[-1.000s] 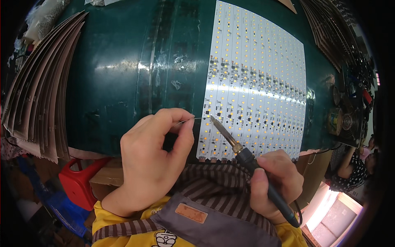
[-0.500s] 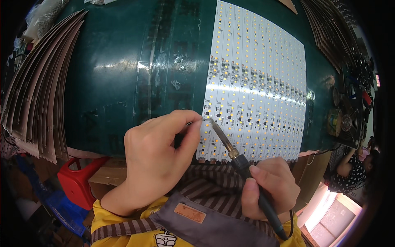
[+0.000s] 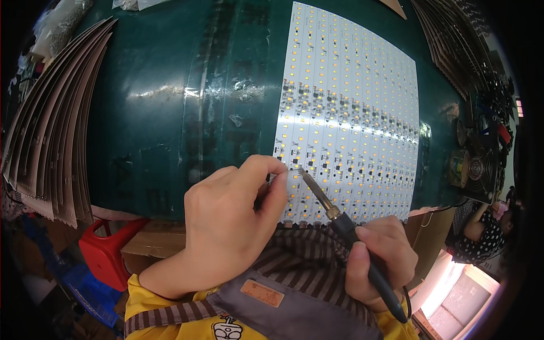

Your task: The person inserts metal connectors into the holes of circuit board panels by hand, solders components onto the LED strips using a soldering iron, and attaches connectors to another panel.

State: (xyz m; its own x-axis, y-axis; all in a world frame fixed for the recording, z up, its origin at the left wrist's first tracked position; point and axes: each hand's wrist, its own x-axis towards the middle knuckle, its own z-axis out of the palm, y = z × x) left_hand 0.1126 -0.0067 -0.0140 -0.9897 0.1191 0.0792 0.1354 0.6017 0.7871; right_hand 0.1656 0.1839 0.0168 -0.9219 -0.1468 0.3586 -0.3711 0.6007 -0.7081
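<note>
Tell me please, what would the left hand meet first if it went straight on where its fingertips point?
Probably the soldering iron's tip, close to the right of the left hand; depth is unclear, so the white LED board might come first.

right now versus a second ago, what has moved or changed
The left hand has moved right, to the left edge of the white panel; the soldering iron has shifted right about one strip. The right hand keeps its grip; the panel lies as before.
</note>
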